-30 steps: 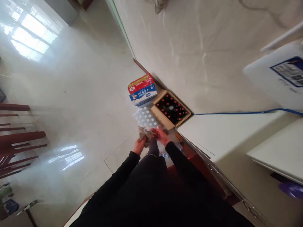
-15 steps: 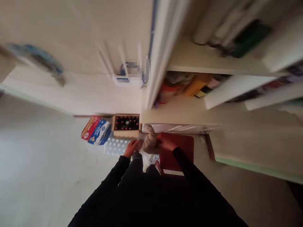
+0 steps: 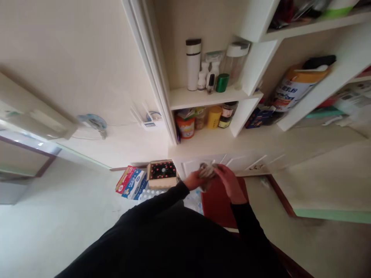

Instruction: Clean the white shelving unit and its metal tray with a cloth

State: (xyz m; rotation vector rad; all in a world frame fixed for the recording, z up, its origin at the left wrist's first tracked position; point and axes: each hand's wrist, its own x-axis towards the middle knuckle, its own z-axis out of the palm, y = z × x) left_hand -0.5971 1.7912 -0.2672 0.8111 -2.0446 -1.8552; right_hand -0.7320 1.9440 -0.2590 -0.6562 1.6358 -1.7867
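Head view: the left hand (image 3: pixel 193 180) and right hand (image 3: pixel 230 183) grip a crumpled grey-beige cloth (image 3: pixel 207 172), which a loose hold could drop onto the flat red square board (image 3: pixel 223 206) below.

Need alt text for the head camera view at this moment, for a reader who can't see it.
The left hand and right hand hold a crumpled beige cloth above a red panel. To their left sit an open cardboard box of red-capped bottles and printed cartons, below white shelves holding jars and bottles.
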